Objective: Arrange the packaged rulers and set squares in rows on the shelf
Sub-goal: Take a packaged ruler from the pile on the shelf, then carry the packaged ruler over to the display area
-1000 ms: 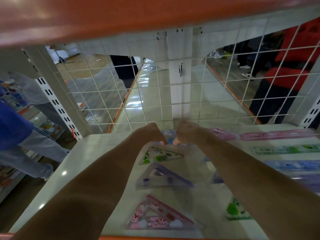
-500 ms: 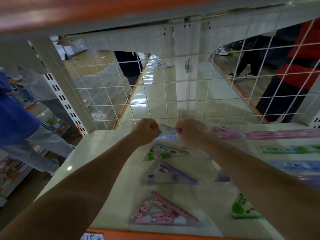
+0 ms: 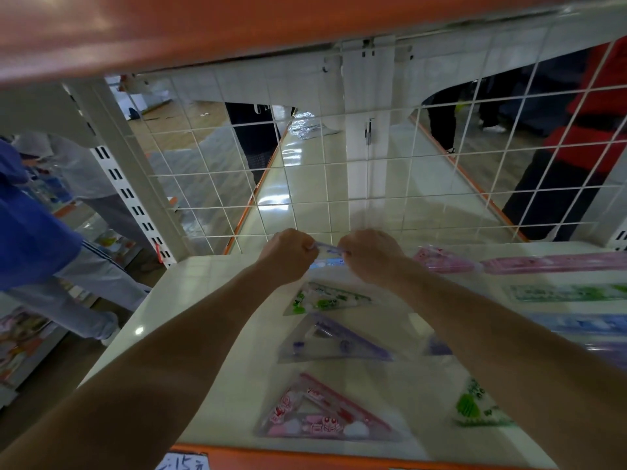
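Observation:
My left hand and my right hand both pinch a blue packaged set square at the back of the white shelf, just in front of the wire mesh. In a column below it lie a green set square, a purple set square and a pink set square. To the right lie a pink ruler, a green ruler and a blue ruler in rows. My right forearm hides part of another green package.
A white wire mesh closes the shelf's back. An orange shelf edge hangs overhead; another orange edge runs along the front. People stand at the left and behind the mesh at the right.
Both hands have lifted slightly and now pinch the blue set square by its top edge. The view has shifted a little downward and right.

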`<state>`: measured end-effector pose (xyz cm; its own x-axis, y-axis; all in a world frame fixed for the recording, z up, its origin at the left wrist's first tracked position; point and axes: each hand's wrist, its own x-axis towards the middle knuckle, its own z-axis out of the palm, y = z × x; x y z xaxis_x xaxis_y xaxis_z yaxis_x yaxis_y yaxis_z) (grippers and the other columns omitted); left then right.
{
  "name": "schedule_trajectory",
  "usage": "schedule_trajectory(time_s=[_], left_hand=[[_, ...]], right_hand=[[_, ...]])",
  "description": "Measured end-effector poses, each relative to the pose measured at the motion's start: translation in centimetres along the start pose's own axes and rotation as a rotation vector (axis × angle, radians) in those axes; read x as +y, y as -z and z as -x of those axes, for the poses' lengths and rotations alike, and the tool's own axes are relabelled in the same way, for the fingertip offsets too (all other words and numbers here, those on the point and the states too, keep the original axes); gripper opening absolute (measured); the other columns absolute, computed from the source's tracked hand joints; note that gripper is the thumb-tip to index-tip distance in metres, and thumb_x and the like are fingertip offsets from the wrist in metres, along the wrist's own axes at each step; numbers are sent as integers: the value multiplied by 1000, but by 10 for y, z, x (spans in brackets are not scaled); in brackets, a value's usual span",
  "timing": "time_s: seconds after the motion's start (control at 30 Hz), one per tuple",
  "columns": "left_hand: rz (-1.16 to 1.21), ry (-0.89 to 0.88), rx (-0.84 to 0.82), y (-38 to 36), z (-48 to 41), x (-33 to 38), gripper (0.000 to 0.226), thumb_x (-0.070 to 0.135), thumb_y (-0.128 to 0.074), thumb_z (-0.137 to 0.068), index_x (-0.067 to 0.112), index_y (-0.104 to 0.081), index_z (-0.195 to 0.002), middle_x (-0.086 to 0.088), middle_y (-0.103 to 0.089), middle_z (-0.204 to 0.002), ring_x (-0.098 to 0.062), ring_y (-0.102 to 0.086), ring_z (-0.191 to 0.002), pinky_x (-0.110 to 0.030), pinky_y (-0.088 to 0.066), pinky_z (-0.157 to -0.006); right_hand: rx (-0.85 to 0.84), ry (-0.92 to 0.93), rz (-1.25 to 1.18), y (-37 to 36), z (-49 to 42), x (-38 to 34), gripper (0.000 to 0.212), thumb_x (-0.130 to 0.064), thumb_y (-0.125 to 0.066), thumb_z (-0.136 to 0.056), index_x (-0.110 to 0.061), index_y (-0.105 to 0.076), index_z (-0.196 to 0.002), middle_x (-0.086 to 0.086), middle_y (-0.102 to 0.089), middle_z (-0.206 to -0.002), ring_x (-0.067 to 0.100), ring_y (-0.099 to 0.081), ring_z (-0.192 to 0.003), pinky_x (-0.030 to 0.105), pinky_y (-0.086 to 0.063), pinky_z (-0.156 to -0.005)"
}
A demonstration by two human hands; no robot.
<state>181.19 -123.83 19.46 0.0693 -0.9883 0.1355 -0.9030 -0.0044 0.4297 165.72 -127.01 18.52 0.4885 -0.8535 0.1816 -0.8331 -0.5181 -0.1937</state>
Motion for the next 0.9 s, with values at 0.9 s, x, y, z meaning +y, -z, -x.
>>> schedule_trajectory(time_s=[0.9], left_hand=[[266,109,-87,9,3,1,15,17,-64,-86,7,-70,-95,0,-57,-71,-13,-49,-63,-17,-38,-51]], right_hand=[[72,144,-206,48,-7,-23,15,-17,-57,-91,-12,-70,-87,-8,-46,-66,13,-47,-65,19,-26,-52]])
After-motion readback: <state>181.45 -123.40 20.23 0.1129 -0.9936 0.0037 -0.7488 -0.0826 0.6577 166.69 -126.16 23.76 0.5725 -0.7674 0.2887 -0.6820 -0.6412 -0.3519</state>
